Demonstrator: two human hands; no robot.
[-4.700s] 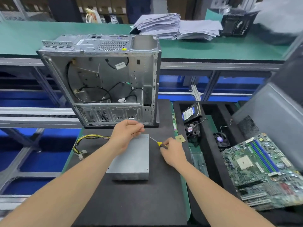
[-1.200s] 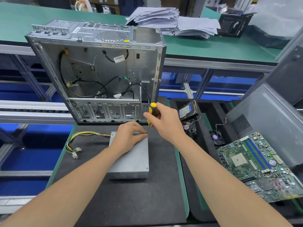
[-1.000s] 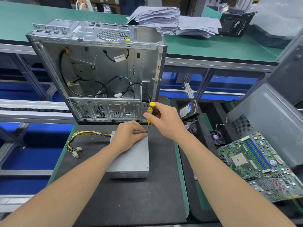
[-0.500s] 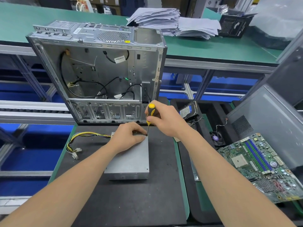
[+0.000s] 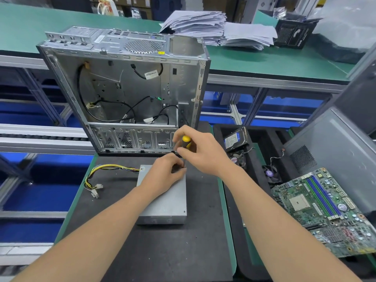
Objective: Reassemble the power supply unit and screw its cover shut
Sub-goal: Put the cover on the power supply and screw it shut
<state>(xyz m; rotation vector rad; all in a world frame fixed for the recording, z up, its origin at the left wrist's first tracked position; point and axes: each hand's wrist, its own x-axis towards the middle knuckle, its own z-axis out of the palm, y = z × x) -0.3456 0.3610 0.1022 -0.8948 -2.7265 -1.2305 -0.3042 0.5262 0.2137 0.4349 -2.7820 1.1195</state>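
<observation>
A flat grey metal power supply unit (image 5: pixel 162 202) lies on the black foam-covered tabletop (image 5: pixel 162 251), just in front of an open silver computer case (image 5: pixel 126 88). The right hand (image 5: pixel 203 153) grips a yellow-and-black-handled screwdriver (image 5: pixel 186 141) upright over the unit's far right corner. The left hand (image 5: pixel 164 176) rests on that corner, its fingertips pinching the shaft's lower end.

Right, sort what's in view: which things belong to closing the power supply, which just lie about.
Job: power supply unit, screwdriver, left hand, right hand.
Lying about: computer case, motherboard, hard drive, fan, paper stacks.
</observation>
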